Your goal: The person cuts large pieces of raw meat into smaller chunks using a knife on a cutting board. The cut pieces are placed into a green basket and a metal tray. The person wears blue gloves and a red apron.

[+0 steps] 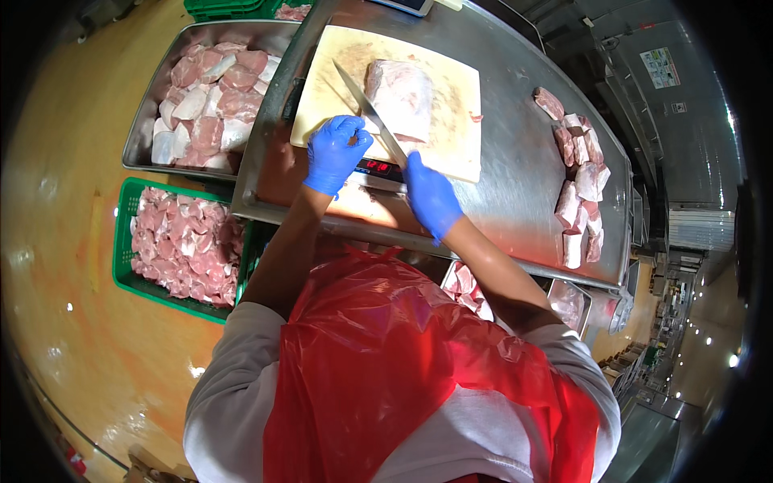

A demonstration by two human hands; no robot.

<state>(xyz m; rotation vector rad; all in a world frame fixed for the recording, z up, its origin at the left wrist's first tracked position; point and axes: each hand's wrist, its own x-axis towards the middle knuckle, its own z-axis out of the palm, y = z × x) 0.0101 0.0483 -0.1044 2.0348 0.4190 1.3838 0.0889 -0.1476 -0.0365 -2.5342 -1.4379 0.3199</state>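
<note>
Head view: your right hand (431, 193) wraps closed around the knife (386, 134), blade slanting far-left past the meat (403, 90); your left hand (340, 154) curls, contents unclear, likely guarding fingertips.

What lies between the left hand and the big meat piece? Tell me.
The knife blade slants between the left hand and the meat piece in the head view.
</note>
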